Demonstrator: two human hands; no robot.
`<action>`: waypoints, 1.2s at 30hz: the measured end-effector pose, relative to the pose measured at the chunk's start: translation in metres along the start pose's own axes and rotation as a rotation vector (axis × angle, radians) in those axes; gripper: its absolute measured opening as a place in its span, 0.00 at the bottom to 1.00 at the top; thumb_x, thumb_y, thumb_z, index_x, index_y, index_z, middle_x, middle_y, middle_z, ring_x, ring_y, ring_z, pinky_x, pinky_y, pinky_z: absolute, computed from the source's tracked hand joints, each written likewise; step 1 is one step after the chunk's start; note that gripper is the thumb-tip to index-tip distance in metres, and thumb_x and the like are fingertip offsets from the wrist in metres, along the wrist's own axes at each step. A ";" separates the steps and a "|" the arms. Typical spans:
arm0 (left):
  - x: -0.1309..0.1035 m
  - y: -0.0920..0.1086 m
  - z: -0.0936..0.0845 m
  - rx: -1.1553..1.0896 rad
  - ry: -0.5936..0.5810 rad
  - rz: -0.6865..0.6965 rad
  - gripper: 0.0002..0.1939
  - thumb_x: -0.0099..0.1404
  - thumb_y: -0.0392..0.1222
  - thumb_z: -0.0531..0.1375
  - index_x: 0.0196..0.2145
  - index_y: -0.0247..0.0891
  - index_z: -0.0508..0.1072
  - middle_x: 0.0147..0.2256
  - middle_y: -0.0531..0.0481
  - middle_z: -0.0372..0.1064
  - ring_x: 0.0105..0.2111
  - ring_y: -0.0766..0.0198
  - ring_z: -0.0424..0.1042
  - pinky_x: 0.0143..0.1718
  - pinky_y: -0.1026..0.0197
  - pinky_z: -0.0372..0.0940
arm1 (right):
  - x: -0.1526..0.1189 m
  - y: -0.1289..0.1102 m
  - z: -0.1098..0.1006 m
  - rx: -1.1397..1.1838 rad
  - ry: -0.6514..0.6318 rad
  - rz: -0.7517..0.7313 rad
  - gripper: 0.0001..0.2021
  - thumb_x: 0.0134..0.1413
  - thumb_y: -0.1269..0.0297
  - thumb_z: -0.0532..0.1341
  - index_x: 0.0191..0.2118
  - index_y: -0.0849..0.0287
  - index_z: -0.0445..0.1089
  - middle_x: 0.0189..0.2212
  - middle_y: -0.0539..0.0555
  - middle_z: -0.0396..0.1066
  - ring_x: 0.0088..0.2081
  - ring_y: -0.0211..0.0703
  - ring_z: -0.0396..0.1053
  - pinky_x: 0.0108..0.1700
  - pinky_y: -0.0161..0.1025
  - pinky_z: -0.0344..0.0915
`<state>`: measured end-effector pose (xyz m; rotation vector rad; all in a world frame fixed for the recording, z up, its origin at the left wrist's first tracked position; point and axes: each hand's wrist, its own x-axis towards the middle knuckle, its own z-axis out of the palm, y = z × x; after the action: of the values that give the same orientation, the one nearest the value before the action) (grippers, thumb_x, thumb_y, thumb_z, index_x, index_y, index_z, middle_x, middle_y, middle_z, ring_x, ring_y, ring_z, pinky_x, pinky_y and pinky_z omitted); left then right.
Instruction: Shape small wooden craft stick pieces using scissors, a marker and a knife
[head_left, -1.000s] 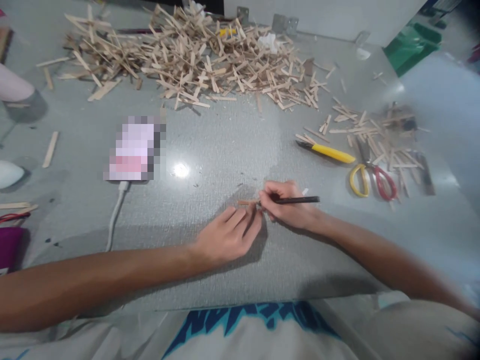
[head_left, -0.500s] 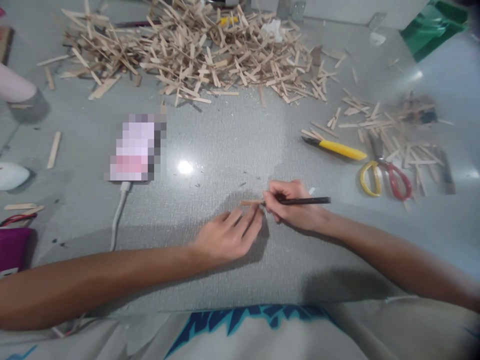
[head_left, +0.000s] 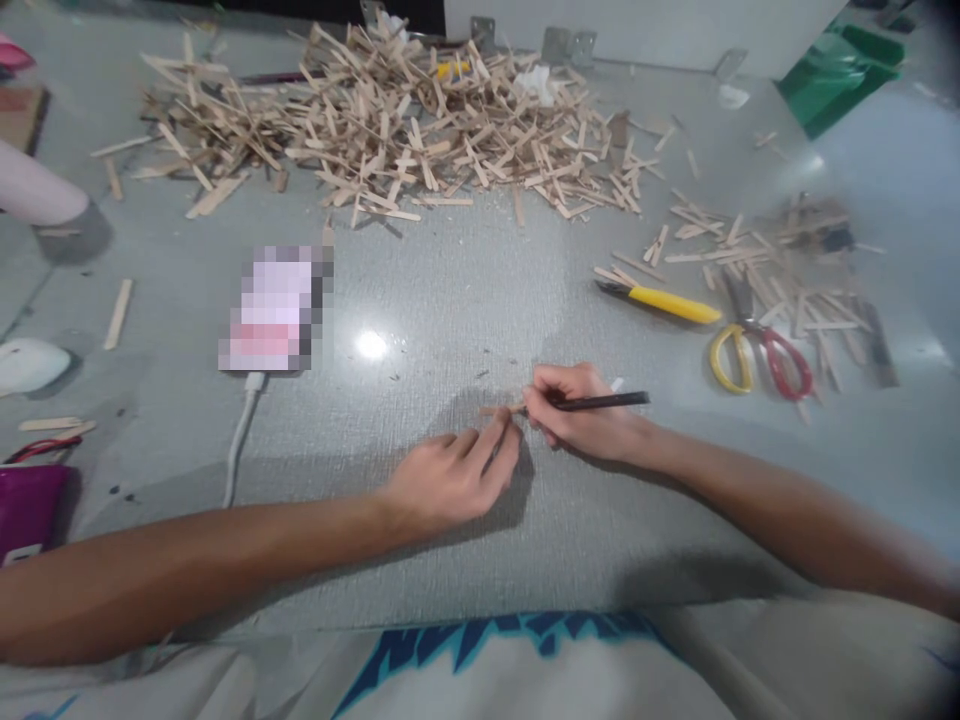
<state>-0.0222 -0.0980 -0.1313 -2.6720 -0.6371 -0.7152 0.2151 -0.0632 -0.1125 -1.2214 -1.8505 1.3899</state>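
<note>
My right hand [head_left: 574, 405] is closed around a black pen-like tool [head_left: 611, 400], its tip end hidden by the fingers. Just left of it, my left hand [head_left: 461, 465] has its fingertips on a small thin wooden stick [head_left: 493, 410] lying on the grey table [head_left: 450, 280]. The stick's right end meets the fingers of my right hand. A big heap of wooden sticks [head_left: 397, 130] spreads across the back of the table.
A yellow-handled cutter [head_left: 675, 304] and scissors [head_left: 727, 360] lie at the right, near scattered sticks. On the left are a blurred-out phone [head_left: 270, 310] with a white cable [head_left: 238, 440], a white mouse [head_left: 31, 365] and a purple packet [head_left: 30, 510]. A green bin [head_left: 840, 80] stands at the back right.
The whole view has shifted slightly. Both hands keep nearly the same place at the small stick, with the fingers of my left hand slightly changed in pose.
</note>
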 end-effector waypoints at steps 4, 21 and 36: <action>0.000 0.000 0.000 0.020 -0.022 0.007 0.12 0.78 0.33 0.58 0.50 0.23 0.79 0.49 0.31 0.84 0.24 0.64 0.77 0.17 0.62 0.70 | 0.001 0.002 0.001 -0.004 0.005 0.005 0.19 0.74 0.58 0.62 0.28 0.55 0.63 0.16 0.45 0.67 0.17 0.33 0.66 0.21 0.32 0.60; 0.000 0.000 0.002 0.063 -0.009 0.008 0.10 0.77 0.34 0.60 0.48 0.26 0.80 0.48 0.32 0.85 0.23 0.65 0.77 0.18 0.63 0.68 | 0.002 0.002 0.003 -0.016 0.063 -0.023 0.21 0.75 0.58 0.61 0.26 0.55 0.62 0.14 0.44 0.63 0.15 0.33 0.61 0.20 0.34 0.56; 0.001 0.001 -0.005 0.048 -0.055 0.016 0.11 0.74 0.28 0.61 0.48 0.24 0.82 0.50 0.31 0.84 0.22 0.67 0.75 0.18 0.64 0.67 | -0.001 0.001 0.001 -0.122 0.081 -0.009 0.24 0.74 0.56 0.62 0.25 0.53 0.57 0.17 0.47 0.62 0.20 0.35 0.59 0.23 0.38 0.53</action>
<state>-0.0233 -0.1008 -0.1268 -2.6577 -0.6374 -0.6170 0.2154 -0.0647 -0.1136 -1.3082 -1.9049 1.2200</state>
